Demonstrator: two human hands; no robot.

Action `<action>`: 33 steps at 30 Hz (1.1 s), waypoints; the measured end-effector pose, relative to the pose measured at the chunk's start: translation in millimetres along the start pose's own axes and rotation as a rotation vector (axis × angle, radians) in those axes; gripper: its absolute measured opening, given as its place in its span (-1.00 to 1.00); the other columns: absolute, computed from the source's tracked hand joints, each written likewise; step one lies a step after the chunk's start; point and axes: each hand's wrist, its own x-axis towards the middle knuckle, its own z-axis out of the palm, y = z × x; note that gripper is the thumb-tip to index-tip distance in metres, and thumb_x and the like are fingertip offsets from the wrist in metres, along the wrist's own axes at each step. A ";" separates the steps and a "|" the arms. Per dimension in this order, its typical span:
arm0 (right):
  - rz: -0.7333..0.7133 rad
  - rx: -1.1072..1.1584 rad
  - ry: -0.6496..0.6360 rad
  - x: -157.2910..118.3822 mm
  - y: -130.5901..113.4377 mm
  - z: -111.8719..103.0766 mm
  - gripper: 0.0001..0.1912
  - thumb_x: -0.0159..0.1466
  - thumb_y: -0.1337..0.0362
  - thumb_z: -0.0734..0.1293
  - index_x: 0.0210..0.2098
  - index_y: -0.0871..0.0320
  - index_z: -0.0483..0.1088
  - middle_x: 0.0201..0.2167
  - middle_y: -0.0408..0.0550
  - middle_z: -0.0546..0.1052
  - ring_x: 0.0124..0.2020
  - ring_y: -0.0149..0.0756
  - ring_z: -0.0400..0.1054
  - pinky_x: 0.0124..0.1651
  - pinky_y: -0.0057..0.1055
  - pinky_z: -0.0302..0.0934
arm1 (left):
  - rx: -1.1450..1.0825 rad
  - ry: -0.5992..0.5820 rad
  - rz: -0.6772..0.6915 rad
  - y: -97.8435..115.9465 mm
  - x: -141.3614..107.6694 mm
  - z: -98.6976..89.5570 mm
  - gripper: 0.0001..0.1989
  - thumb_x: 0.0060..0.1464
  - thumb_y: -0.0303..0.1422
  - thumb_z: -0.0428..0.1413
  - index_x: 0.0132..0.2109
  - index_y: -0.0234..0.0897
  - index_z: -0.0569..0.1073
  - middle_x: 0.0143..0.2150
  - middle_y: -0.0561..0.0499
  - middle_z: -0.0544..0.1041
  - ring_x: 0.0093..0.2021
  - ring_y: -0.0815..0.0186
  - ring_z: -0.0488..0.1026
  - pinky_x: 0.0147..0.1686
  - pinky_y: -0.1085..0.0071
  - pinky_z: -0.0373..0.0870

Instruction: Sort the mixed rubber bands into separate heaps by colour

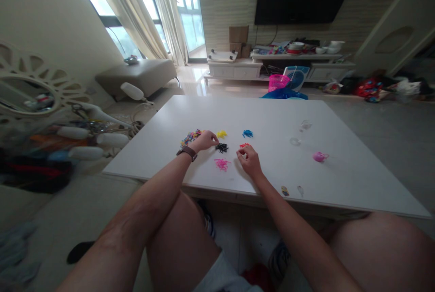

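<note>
Small thin coloured pieces, too small to name, lie in piles on the white table. My left hand (204, 140), with a watch on its wrist, is at the left edge of the black pile (222, 147), its fingertips closed together. Partly under that hand is a mixed-colour pile (190, 138). My right hand (249, 160) is held in a pinch just in front of the red pile (244, 145), partly covering it. What either hand holds, if anything, cannot be made out. Around them lie a yellow pile (222, 133), a blue pile (248, 133) and a pink pile (222, 164).
On the right of the white table (353, 178) are a pink round object (319, 157), a clear ring-shaped item (295, 141) and a crumpled clear item (305, 125). Two small flat pieces lie near the front edge. A pink basket (277, 82) stands beyond the table.
</note>
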 end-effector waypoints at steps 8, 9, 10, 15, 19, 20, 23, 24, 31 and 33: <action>0.006 0.000 0.003 0.0 0.6 -0.1 -0.83 0.32 0.31 0.29 -0.42 0.09 0.36 -0.41 -0.09 0.43 -0.30 -0.22 0.30 -0.20 -0.29 0.20 | -0.269 -0.054 -0.161 7.5 -3.2 -5.0 -0.77 0.06 -0.30 0.19 -0.32 -0.40 0.65 -0.66 0.14 0.25 -0.60 0.44 0.16 -0.54 0.48 0.09; 0.009 0.000 0.002 -0.1 0.6 -0.1 -0.84 0.32 0.31 0.29 -0.42 0.09 0.36 -0.41 -0.08 0.43 -0.30 -0.22 0.30 -0.20 -0.29 0.20 | -0.367 -0.079 -0.203 8.6 -3.9 -5.0 -0.77 0.08 -0.30 0.17 -0.33 -0.39 0.63 -0.66 0.14 0.24 -0.61 0.44 0.15 -0.56 0.49 0.08; 0.012 0.000 0.000 -0.1 0.6 -0.1 -0.84 0.32 0.31 0.29 -0.42 0.09 0.36 -0.41 -0.08 0.43 -0.30 -0.22 0.30 -0.21 -0.29 0.20 | -0.483 -0.107 -0.238 9.6 -4.3 -4.7 -0.78 0.08 -0.31 0.16 -0.34 -0.39 0.62 -0.65 0.14 0.25 -0.62 0.45 0.15 -0.58 0.50 0.08; 0.012 -0.004 0.000 -0.5 1.2 -0.1 -0.84 0.32 0.30 0.29 -0.42 0.09 0.36 -0.41 -0.09 0.43 -0.32 -0.23 0.30 -0.25 -0.30 0.19 | -1.010 -0.321 -0.367 12.5 -4.0 0.1 -0.80 0.08 -0.46 0.08 -0.29 -0.46 0.60 -0.46 -0.06 0.51 -0.53 0.45 0.35 -0.50 0.54 0.29; -0.001 -0.013 0.001 0.0 1.4 -0.3 -0.83 0.33 0.30 0.28 -0.42 0.09 0.36 -0.42 -0.09 0.42 -0.32 -0.23 0.30 -0.25 -0.30 0.19 | -1.100 -0.425 -0.389 12.5 -5.3 3.1 -0.81 0.10 -0.51 0.10 -0.22 -0.51 0.60 -0.29 -0.22 0.63 -0.34 0.32 0.55 -0.26 0.47 0.49; -0.004 -0.014 0.000 0.2 1.3 -0.4 -0.83 0.33 0.30 0.28 -0.42 0.09 0.36 -0.42 -0.09 0.42 -0.32 -0.22 0.30 -0.25 -0.30 0.19 | -1.095 -0.438 -0.372 12.7 -6.2 3.7 -0.83 0.08 -0.53 0.13 -0.22 -0.52 0.60 -0.26 -0.25 0.64 -0.30 0.29 0.57 -0.20 0.44 0.50; -0.010 -0.008 -0.004 0.6 0.1 -0.8 -0.83 0.33 0.30 0.29 -0.42 0.09 0.37 -0.42 -0.08 0.43 -0.31 -0.22 0.31 -0.25 -0.30 0.19 | -1.075 -0.477 -0.324 13.4 -8.5 5.9 -0.84 0.00 -0.61 0.18 -0.22 -0.52 0.60 -0.21 -0.29 0.65 -0.23 0.24 0.61 -0.06 0.37 0.51; -0.010 -0.003 -0.005 0.6 -0.5 -1.0 -0.83 0.33 0.29 0.29 -0.42 0.10 0.38 -0.42 -0.08 0.43 -0.31 -0.23 0.31 -0.26 -0.30 0.19 | -1.070 -0.488 -0.318 13.8 -9.0 7.0 -0.84 -0.01 -0.63 0.19 -0.22 -0.51 0.60 -0.21 -0.29 0.65 -0.22 0.23 0.62 -0.03 0.35 0.50; 0.006 0.047 -0.038 -0.4 -1.7 -1.8 -0.90 0.31 0.24 0.36 -0.21 0.09 0.50 -0.33 -0.07 0.48 -0.32 -0.26 0.35 -0.28 -0.32 0.25 | -1.055 -0.581 -0.294 17.5 -8.1 21.0 -0.83 0.00 -0.59 0.22 -0.20 -0.50 0.61 -0.17 -0.31 0.66 -0.14 0.18 0.63 0.02 0.34 0.50; -0.001 0.046 -0.056 -0.7 0.0 -1.2 -0.89 0.30 0.23 0.39 -0.19 0.08 0.52 -0.32 -0.06 0.48 -0.29 -0.25 0.37 -0.28 -0.32 0.26 | -1.047 -0.614 -0.279 19.3 -7.9 25.4 -0.82 -0.01 -0.57 0.22 -0.20 -0.47 0.62 -0.16 -0.30 0.66 -0.11 0.17 0.63 0.01 0.36 0.51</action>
